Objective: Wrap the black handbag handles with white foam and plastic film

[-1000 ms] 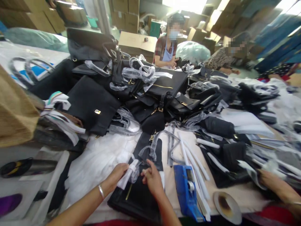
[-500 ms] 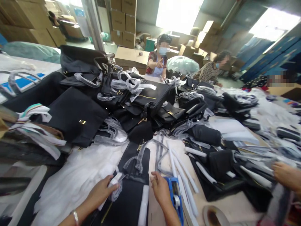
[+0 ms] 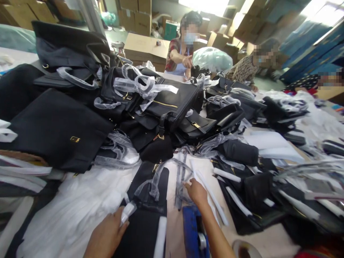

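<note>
A black bag [image 3: 142,225] with a gold zip and clasp lies in front of me, its handle [image 3: 153,186] wrapped in clear plastic. My left hand [image 3: 107,231] is closed on a white, plastic-wrapped strap end [image 3: 128,211] over the bag's left side. To the right of the bag, my right hand [image 3: 198,193] has its fingers curled, fingertips pinching at a loose plastic-wrapped strap [image 3: 179,191] on the table. Below its wrist stands a blue tape dispenser [image 3: 190,229], partly hidden by the forearm. A white foam strip [image 3: 160,236] lies along the bag's right edge.
Piled black bags [image 3: 177,95] with wrapped handles span the far side. White wrapping sheets [image 3: 72,211] lie at left, white foam rods [image 3: 215,200] at right beside more black bags [image 3: 258,190]. A tape roll [image 3: 243,249] sits at the front. A co-worker [image 3: 182,53] faces me across the table.
My right hand has moved forward from beside the tape dispenser to the loose strap. My left hand, still holding the strap end, is slightly lower and farther left. The co-worker's hand at right has left view.
</note>
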The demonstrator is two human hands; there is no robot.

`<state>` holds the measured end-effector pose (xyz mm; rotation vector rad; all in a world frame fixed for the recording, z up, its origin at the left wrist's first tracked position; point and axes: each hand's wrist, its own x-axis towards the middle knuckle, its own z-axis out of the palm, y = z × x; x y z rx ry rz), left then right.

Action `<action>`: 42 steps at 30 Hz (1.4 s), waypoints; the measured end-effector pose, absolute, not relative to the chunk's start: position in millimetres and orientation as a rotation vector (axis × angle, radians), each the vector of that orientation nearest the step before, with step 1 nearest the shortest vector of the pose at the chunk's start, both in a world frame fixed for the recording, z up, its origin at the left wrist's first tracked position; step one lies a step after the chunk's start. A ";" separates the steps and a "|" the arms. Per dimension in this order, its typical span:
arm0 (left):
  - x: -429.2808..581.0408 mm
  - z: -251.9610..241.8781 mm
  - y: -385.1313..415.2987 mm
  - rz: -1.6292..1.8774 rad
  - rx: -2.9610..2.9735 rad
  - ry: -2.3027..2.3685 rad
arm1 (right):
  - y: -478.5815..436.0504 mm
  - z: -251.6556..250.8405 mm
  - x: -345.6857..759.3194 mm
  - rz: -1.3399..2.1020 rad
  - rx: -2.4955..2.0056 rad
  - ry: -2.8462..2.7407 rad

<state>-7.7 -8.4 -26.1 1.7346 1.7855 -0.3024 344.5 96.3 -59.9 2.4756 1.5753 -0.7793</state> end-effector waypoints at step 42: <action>105.8 66.3 92.2 0.782 0.989 1.136 | 40.7 85.6 313.0 -2.441 1.775 1.854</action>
